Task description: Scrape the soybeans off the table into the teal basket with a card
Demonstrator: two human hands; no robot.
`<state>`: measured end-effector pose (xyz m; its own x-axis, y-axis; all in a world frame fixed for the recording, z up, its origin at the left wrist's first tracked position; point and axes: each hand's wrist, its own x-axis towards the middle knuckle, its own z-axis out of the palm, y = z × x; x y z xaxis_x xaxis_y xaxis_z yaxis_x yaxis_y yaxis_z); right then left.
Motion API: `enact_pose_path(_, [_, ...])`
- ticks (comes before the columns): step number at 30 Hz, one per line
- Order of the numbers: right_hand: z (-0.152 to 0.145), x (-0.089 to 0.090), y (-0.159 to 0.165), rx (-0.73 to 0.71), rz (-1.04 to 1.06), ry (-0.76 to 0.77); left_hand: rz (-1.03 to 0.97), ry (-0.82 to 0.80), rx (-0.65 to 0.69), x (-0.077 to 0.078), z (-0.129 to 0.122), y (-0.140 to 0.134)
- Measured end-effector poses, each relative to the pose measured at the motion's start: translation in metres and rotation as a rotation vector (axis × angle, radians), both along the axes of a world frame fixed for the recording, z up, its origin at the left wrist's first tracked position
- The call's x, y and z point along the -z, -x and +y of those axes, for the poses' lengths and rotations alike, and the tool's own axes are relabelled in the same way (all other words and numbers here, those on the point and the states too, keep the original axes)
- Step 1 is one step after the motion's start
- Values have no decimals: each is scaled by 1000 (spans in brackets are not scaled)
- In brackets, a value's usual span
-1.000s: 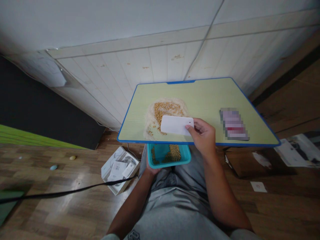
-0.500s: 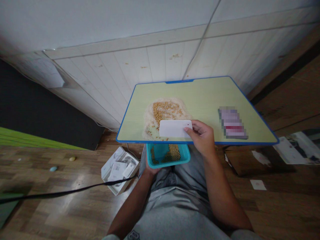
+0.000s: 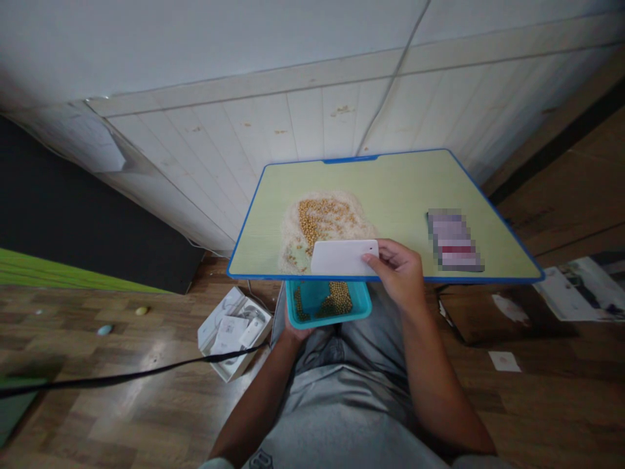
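My right hand (image 3: 398,267) pinches the right end of a flat white card (image 3: 339,258), thumb on its face. The card is over the near edge of the table, in front of a pile of soybeans (image 3: 310,221) ringed by rice-like white grains (image 3: 288,228). Below that edge, my left hand (image 3: 293,331) holds a turquoise plastic tray (image 3: 364,314) from its left and underneath; most of its fingers are hidden. Soybeans lie inside the tray, mostly at its right and left sides, with turquoise bottom showing between.
The small table (image 3: 410,185) has a blue rim and stands against a panelled wall (image 3: 209,163). A phone-like pixelated object (image 3: 454,241) lies on its right side. On the floor, left, is an open white box (image 3: 234,335); a black strap (image 3: 146,378) crosses there.
My right hand and the white card have shifted slightly toward me and to the right, closer to the table's near edge. The tray and my left hand stay put.
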<state>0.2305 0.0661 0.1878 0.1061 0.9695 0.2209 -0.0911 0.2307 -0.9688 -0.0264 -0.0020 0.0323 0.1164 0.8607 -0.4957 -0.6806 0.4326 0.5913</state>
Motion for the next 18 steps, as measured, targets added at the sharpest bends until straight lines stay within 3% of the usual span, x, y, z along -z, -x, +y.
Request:
enact_pose_path(6, [0, -3, 12, 124, 1, -26, 14, 17, -22, 11, -2, 7])
enact_pose_path(12, [-1, 1, 28, 61, -44, -28, -5, -30, -27, 0, 3, -3])
enact_pose_path(18, [-3, -2, 27, 108, -38, -36, -22, -44, -6, -4, 2, -4])
